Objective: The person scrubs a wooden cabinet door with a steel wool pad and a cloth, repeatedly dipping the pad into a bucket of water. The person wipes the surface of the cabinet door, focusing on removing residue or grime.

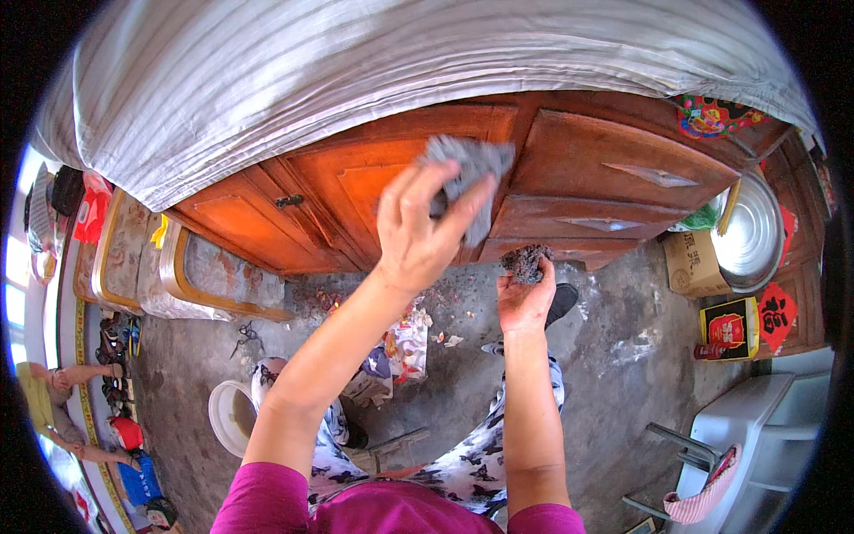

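Note:
My left hand (416,221) grips a grey cloth (471,165), blurred by motion, in front of the upper part of a reddish-brown wooden cabinet (329,178). The cloth overlaps the edge between an orange door panel and the drawers (614,160); whether it touches the wood I cannot tell. Below the lowest drawer, my right hand (525,303) has its fingers closed round a dark, wiry scouring pad (527,262), held a little apart from the cloth.
A white cloth cover (427,53) drapes over the cabinet top. Litter and a crumpled bag (409,347) lie on the concrete floor between my legs. A white bucket (233,416) stands left. At right are a metal basin (754,231) and cardboard box (694,265); another person (53,400) is far left.

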A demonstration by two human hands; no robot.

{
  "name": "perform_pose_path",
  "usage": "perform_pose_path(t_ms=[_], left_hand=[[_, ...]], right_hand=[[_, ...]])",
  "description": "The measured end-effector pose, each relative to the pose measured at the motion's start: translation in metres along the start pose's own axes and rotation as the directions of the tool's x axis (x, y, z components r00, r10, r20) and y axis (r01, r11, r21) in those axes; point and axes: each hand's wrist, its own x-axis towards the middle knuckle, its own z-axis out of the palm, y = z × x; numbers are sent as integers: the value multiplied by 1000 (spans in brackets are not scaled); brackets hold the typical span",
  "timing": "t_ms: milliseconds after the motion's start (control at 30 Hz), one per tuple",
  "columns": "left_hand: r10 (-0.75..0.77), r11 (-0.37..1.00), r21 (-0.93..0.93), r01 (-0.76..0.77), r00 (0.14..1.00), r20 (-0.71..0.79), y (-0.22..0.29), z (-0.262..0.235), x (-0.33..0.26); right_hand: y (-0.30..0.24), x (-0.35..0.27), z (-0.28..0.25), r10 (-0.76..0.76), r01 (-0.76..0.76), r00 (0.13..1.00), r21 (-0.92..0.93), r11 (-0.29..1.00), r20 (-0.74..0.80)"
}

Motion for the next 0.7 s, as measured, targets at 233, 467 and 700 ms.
perform_pose_path(t_ms=[233,467,700], left_hand=[[-33,990,136,28,999,34,-17,28,-9],[121,991,-114,-68,811,572,-36,10,-59],[-9,998,62,9,1000,6,-38,-10,-19]], right_hand=[[5,-5,-4,22,-21,999,-41,999,32],[15,-2,2,45,-44,999,-61,997,19],[19,3,-2,30,-30,1000,-86,996,-1]])
